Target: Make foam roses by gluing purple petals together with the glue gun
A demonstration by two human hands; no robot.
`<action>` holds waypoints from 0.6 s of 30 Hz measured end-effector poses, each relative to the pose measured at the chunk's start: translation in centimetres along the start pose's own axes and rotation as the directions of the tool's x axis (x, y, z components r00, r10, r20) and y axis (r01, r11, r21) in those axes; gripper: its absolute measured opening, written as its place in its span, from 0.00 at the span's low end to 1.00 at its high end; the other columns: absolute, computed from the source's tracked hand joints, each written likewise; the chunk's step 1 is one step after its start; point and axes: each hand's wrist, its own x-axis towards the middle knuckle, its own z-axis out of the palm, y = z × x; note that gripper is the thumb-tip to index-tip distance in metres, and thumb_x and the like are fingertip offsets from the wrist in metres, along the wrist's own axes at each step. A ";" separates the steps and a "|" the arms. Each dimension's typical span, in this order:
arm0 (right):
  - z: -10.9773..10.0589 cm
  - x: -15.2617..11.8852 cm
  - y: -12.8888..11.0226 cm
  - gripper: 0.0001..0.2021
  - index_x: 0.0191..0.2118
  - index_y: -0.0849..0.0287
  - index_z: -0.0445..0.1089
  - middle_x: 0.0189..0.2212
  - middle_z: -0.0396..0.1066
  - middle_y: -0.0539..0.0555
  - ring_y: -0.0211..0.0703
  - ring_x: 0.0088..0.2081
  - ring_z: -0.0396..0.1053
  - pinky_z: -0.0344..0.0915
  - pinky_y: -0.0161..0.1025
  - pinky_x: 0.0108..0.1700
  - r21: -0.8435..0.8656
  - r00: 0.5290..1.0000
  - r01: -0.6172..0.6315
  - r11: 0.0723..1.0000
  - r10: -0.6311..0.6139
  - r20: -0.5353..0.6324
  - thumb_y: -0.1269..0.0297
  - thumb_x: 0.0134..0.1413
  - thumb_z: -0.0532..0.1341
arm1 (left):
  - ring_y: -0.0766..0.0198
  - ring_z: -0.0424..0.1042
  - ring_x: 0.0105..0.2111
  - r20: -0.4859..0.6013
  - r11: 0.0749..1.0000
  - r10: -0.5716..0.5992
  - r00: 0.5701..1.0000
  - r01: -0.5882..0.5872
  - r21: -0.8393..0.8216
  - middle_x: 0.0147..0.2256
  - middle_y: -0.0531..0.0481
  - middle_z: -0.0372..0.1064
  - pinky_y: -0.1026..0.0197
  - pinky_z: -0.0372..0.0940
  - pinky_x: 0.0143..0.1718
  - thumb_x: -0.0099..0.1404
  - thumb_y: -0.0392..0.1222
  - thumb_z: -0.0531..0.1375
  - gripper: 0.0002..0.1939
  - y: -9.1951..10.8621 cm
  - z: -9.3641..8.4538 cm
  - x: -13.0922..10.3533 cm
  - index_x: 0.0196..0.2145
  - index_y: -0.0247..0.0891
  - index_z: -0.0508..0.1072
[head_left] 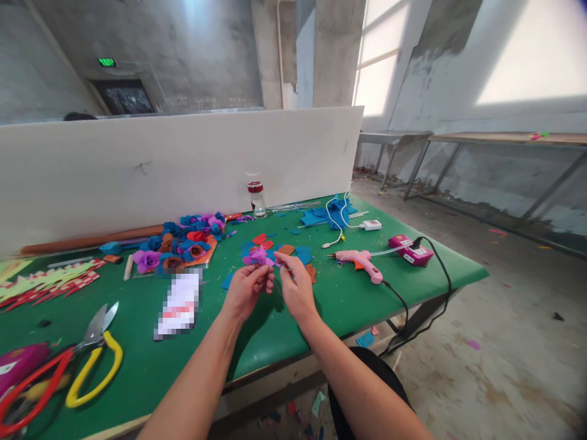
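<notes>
My left hand (250, 287) is closed in a pinch under a purple crepe-paper flower (259, 256), whose ruffled petals stand above the fingers. Close beside it, my right hand (295, 284) has its thumb and index finger at a bit of purple paper by the flower's right edge; its other fingers curl out of sight. What lies between those fingertips is too small to make out fully. Around and behind the hands lie cut paper petals: red ones (260, 239), a blue one (302, 253) and a brown one (287, 249).
A pink glue gun (360, 260) lies to the right, its cord running to a magenta power block (413, 250). Finished paper flowers (186, 244) are heaped at left. Open scissors (94, 342) rest at front left. Near the white board (183, 165) stands a red-lidded jar (257, 200).
</notes>
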 end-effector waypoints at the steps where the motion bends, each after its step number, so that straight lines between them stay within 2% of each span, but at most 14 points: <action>1: -0.1 0.2 0.2 0.14 0.46 0.59 0.73 0.41 0.73 0.57 0.45 0.43 0.69 0.66 0.42 0.47 0.077 0.997 -0.072 0.994 0.074 -0.022 0.66 0.59 0.53 | 0.69 0.68 0.19 0.001 1.000 0.000 1.000 0.000 0.017 0.23 0.49 0.72 0.67 0.62 0.20 0.50 0.44 0.69 0.14 0.0 0.0 0.0 0.29 0.30 0.76; 5: -0.4 0.9 0.7 0.09 0.31 0.60 0.73 0.27 0.74 0.51 0.40 0.30 0.69 0.66 0.37 0.37 0.339 0.949 -0.282 0.898 0.312 -0.036 0.59 0.46 0.66 | 0.67 0.67 0.19 -0.014 0.988 0.060 0.998 -0.057 0.144 0.23 0.49 0.72 0.65 0.62 0.20 0.52 0.47 0.67 0.14 -0.3 0.1 0.0 0.29 0.33 0.76; 7: -0.6 1.2 0.7 0.10 0.27 0.61 0.73 0.25 0.74 0.50 0.38 0.28 0.69 0.66 0.36 0.36 0.435 0.932 -0.328 0.838 0.363 0.002 0.60 0.41 0.69 | 0.65 0.67 0.19 -0.025 0.932 0.182 0.983 -0.164 0.323 0.23 0.50 0.72 0.63 0.63 0.22 0.53 0.48 0.66 0.12 -0.4 0.1 -0.1 0.28 0.35 0.76; 8: -0.8 1.3 0.6 0.09 0.27 0.61 0.74 0.25 0.74 0.50 0.38 0.28 0.69 0.66 0.36 0.37 0.459 0.930 -0.338 0.822 0.367 0.027 0.61 0.40 0.69 | 0.64 0.68 0.21 -0.018 0.873 0.271 0.962 -0.238 0.426 0.23 0.49 0.72 0.62 0.64 0.24 0.53 0.47 0.65 0.11 -0.4 0.1 -0.2 0.27 0.36 0.76; 11: -1.5 1.8 0.5 0.09 0.29 0.61 0.77 0.25 0.76 0.52 0.40 0.30 0.71 0.68 0.38 0.38 0.422 0.952 -0.305 0.854 0.287 0.107 0.59 0.46 0.66 | 0.58 0.72 0.32 0.081 0.645 0.517 0.852 -0.450 0.618 0.30 0.47 0.76 0.60 0.66 0.37 0.53 0.42 0.65 0.05 -0.5 -0.2 -0.3 0.30 0.41 0.78; 13: -2.2 2.0 0.5 0.11 0.36 0.59 0.78 0.29 0.77 0.53 0.41 0.33 0.72 0.69 0.40 0.40 0.345 0.970 -0.223 0.912 0.173 0.168 0.60 0.52 0.61 | 0.56 0.72 0.37 0.139 0.555 0.595 0.792 -0.530 0.642 0.34 0.46 0.76 0.59 0.64 0.42 0.54 0.40 0.64 0.05 -0.6 -0.6 -0.4 0.30 0.42 0.78; 16: -3.0 2.2 0.5 0.15 0.47 0.54 0.75 0.39 0.75 0.54 0.40 0.35 0.71 0.70 0.38 0.39 0.194 0.974 -0.039 0.980 -0.006 0.226 0.64 0.53 0.61 | 0.56 0.71 0.33 0.150 0.540 0.603 0.783 -0.540 0.646 0.30 0.45 0.75 0.59 0.64 0.40 0.55 0.39 0.62 0.04 -0.7 -0.9 -0.5 0.25 0.42 0.77; 18: -3.1 2.1 0.6 0.18 0.49 0.53 0.74 0.42 0.73 0.55 0.39 0.35 0.70 0.70 0.37 0.38 0.135 0.962 0.057 0.989 -0.090 0.256 0.66 0.50 0.64 | 0.55 0.71 0.32 0.140 0.556 0.598 0.790 -0.533 0.638 0.29 0.45 0.74 0.58 0.64 0.40 0.55 0.38 0.62 0.03 -0.6 -0.9 -0.6 0.26 0.42 0.77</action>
